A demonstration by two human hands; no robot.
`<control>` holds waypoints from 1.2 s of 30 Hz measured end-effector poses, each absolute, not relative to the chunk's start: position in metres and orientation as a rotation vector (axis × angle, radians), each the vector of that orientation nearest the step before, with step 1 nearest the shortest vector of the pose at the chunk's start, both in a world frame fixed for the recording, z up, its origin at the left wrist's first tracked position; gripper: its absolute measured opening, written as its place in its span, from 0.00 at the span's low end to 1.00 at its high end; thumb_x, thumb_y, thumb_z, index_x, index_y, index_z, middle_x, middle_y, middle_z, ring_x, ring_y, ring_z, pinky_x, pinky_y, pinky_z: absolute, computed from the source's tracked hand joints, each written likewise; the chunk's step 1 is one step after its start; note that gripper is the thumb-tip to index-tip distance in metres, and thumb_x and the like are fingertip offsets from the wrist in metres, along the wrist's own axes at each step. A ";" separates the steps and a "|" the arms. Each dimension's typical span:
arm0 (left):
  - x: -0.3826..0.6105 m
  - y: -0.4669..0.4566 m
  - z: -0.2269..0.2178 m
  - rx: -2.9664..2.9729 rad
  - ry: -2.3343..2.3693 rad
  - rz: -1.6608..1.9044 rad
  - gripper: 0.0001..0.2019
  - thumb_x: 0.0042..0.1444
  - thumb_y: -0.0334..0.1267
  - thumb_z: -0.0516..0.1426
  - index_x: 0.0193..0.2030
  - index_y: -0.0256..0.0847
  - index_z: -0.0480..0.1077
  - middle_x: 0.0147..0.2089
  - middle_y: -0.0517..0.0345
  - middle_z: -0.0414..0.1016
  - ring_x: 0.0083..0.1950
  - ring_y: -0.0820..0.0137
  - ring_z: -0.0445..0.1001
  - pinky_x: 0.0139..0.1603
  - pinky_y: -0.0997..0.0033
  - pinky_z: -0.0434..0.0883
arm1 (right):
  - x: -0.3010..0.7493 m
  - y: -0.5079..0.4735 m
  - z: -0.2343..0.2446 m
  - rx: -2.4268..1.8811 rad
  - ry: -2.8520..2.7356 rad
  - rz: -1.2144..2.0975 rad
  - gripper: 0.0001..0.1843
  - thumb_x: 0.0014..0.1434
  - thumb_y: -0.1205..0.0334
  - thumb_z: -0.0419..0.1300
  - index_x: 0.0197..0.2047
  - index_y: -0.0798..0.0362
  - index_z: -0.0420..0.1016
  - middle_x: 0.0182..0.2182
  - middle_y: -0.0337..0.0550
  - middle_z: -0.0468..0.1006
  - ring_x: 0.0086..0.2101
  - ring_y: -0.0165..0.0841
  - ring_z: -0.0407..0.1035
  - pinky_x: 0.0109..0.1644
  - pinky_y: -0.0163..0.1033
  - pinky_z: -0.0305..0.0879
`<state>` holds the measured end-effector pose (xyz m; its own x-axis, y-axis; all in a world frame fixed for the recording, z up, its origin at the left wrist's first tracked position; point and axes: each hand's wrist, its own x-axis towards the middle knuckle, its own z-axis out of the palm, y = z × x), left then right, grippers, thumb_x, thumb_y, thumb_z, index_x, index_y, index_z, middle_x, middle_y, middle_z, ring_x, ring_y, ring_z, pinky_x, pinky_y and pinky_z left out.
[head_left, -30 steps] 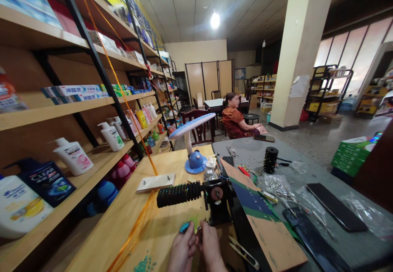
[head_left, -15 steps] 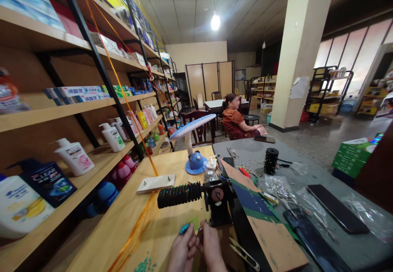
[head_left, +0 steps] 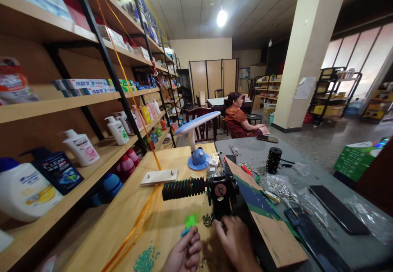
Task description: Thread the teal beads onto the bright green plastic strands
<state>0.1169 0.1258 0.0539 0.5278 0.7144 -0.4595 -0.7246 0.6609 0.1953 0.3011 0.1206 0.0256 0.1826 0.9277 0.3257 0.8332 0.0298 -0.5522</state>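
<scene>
At my wooden desk (head_left: 129,210), a black ribbed spindle (head_left: 184,190) on its stand sits straight ahead of my hands. My left hand (head_left: 184,249) pinches a bright green tuft (head_left: 190,221), its long axis pointing up and away from me. My right hand (head_left: 236,241) is curled near a small heap of brass bits (head_left: 208,219); I can't tell whether it holds anything.

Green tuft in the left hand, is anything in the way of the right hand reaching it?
Nothing stands in the way. Between the green tuft in the left hand and the right hand, only small gold bits lie flat on the wooden table.
</scene>
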 end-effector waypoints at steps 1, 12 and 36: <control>0.116 0.125 0.054 -0.020 0.535 0.845 0.30 0.29 0.28 0.78 0.31 0.37 0.61 0.25 0.72 0.51 0.18 0.87 0.51 0.14 0.88 0.43 | 0.309 0.121 0.021 -1.842 -1.709 0.058 0.17 0.63 0.53 0.57 0.28 0.53 0.77 0.29 0.49 0.78 0.35 0.42 0.71 0.38 0.40 0.54; 0.112 0.119 0.054 0.179 0.653 0.860 0.31 0.27 0.39 0.79 0.28 0.35 0.62 0.24 0.71 0.51 0.19 0.86 0.45 0.15 0.86 0.42 | 0.338 0.119 0.003 -1.767 -1.713 -0.024 0.18 0.65 0.52 0.56 0.30 0.53 0.77 0.30 0.49 0.76 0.35 0.42 0.70 0.41 0.42 0.57; 0.119 0.103 0.015 0.725 1.061 1.192 0.29 0.37 0.59 0.72 0.37 0.39 0.70 0.24 0.67 0.59 0.22 0.81 0.52 0.22 0.82 0.52 | 0.247 0.086 0.016 -1.182 -1.391 0.565 0.11 0.61 0.56 0.60 0.37 0.55 0.78 0.24 0.41 0.76 0.20 0.27 0.66 0.24 0.28 0.61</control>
